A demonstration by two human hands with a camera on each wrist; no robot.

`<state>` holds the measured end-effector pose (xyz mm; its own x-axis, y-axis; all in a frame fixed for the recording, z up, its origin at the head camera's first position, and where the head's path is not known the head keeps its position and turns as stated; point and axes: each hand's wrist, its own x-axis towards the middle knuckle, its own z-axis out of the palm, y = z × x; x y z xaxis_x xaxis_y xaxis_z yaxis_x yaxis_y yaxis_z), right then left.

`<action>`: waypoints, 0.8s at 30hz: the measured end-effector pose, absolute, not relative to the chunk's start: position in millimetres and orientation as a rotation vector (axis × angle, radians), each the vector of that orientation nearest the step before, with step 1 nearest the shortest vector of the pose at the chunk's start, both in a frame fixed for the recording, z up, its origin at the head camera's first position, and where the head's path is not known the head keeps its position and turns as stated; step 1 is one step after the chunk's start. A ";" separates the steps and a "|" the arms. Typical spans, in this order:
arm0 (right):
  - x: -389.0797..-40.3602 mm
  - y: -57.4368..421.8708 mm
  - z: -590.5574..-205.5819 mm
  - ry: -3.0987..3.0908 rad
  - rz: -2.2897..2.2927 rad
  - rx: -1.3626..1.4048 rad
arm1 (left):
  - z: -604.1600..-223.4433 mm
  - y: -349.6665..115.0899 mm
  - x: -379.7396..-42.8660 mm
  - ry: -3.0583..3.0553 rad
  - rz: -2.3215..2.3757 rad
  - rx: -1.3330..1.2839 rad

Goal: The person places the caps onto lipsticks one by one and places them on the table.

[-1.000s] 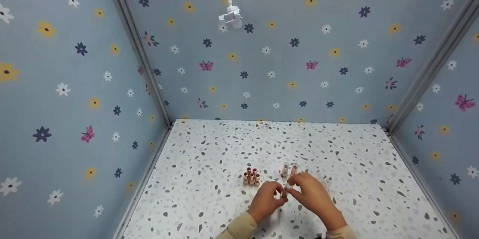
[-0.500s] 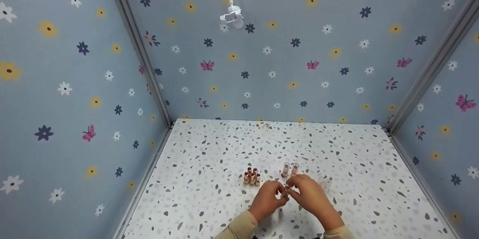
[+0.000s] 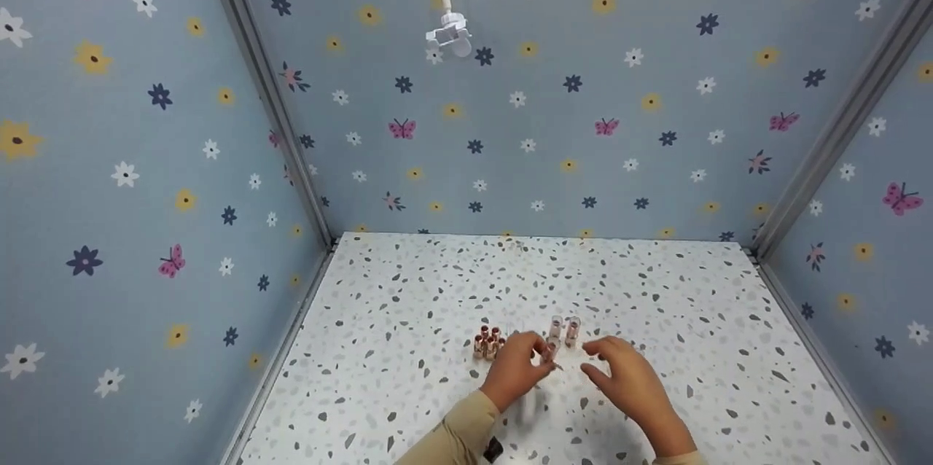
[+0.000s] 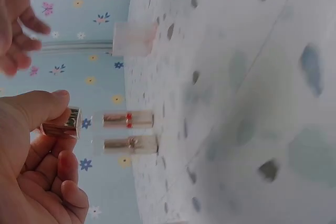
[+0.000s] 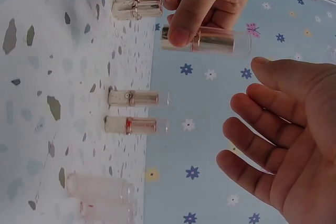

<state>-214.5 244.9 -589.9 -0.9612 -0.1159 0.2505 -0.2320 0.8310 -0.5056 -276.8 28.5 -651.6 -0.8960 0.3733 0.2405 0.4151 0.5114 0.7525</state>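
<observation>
My left hand [image 3: 516, 372] pinches a rose-gold lipstick tube [image 5: 216, 41] between thumb and fingers. A clear cap [image 5: 242, 43] covers the tube's end. In the head view it is just in front of two lipstick tubes with clear caps, one pinkish [image 3: 573, 332] and one paler [image 3: 556, 326], that stand upright side by side. My right hand [image 3: 630, 383] is off to the right, apart from the tube, its fingers loosely curved around nothing. Its palm and fingers [image 5: 262, 129] fill the right side of the right wrist view.
Several rose-gold tubes [image 3: 487, 342] stand in a tight group left of my left hand. Clear, pinkish caps [image 5: 100, 188] stand near the right hand; in the head view that hand hides them. A speckled white tabletop [image 3: 408, 290] meets flowered walls [image 3: 510, 159] at the back and sides.
Both hands were together at the tube. The right hand has let go and drawn away to the right, while the left has carried the capped tube forward towards the two standing ones.
</observation>
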 end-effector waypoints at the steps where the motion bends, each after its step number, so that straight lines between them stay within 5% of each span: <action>1: -213.6 248.7 -589.2 -2.802 0.817 0.248 | -649.5 27.6 -281.2 -2.682 -1.375 -0.692; 24: -203.9 282.4 -590.5 -2.787 0.819 0.116 | -671.0 55.5 -354.5 -2.763 -1.476 -0.326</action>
